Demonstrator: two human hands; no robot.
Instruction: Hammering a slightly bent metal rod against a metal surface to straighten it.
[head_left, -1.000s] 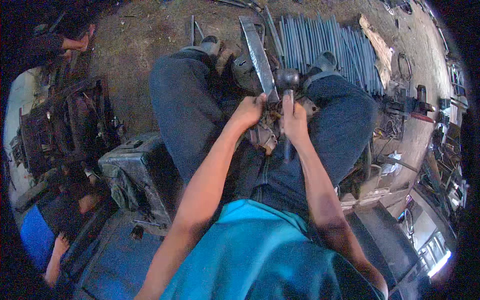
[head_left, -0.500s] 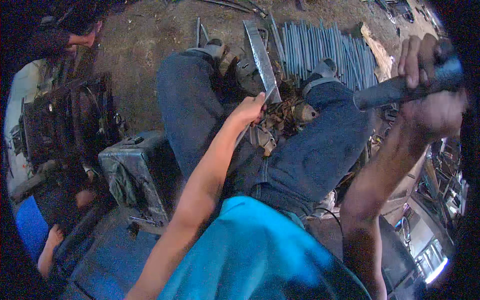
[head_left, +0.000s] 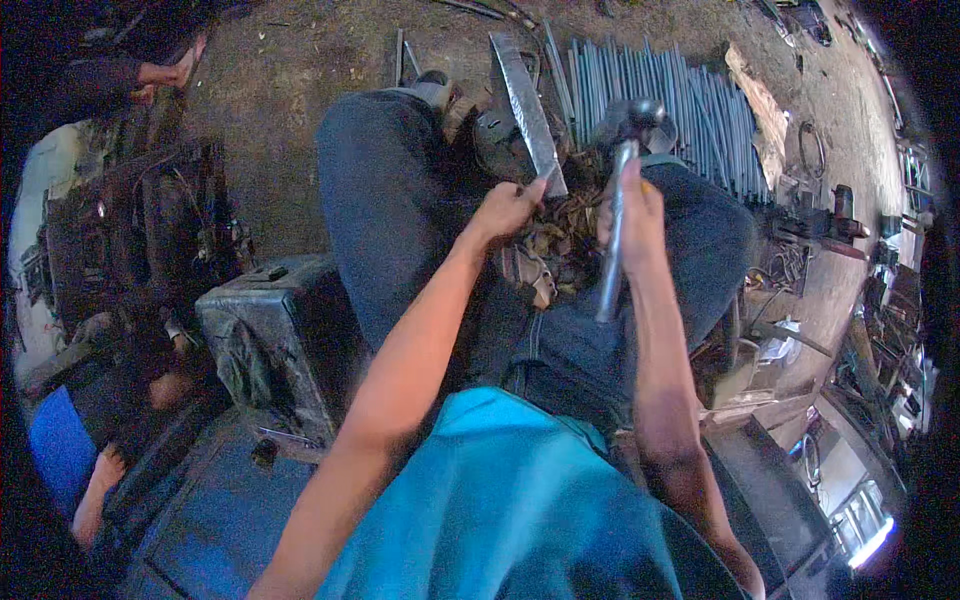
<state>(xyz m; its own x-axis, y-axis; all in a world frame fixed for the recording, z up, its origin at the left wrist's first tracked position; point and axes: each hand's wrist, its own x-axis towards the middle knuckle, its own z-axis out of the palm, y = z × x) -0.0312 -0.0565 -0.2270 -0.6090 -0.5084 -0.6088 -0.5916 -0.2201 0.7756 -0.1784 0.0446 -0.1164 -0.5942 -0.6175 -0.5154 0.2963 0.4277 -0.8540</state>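
My right hand (head_left: 638, 225) is wrapped round the shiny metal handle of a hammer (head_left: 613, 262). Its dark, rounded head points away from me, in front of my right knee. A long, flat metal strip (head_left: 522, 105) with a bright, dented surface slants away between my legs. At the strip's near end my left hand (head_left: 505, 212) is closed, thumb forward, gripping it; the fingers beneath are hidden. Below both hands lies a heap of brownish scraps (head_left: 575, 225), and what supports the strip cannot be made out.
Many thin metal rods (head_left: 690, 120) lie side by side on the ground beyond my right knee. A dark box (head_left: 270, 320) stands left of my leg. Another person's arm (head_left: 100, 490) shows at the lower left. Metal clutter (head_left: 840, 220) covers the right side.
My right hand has swung the hammer down from high at the right to the middle, near the strip's end. My left hand and the strip stay almost in place.
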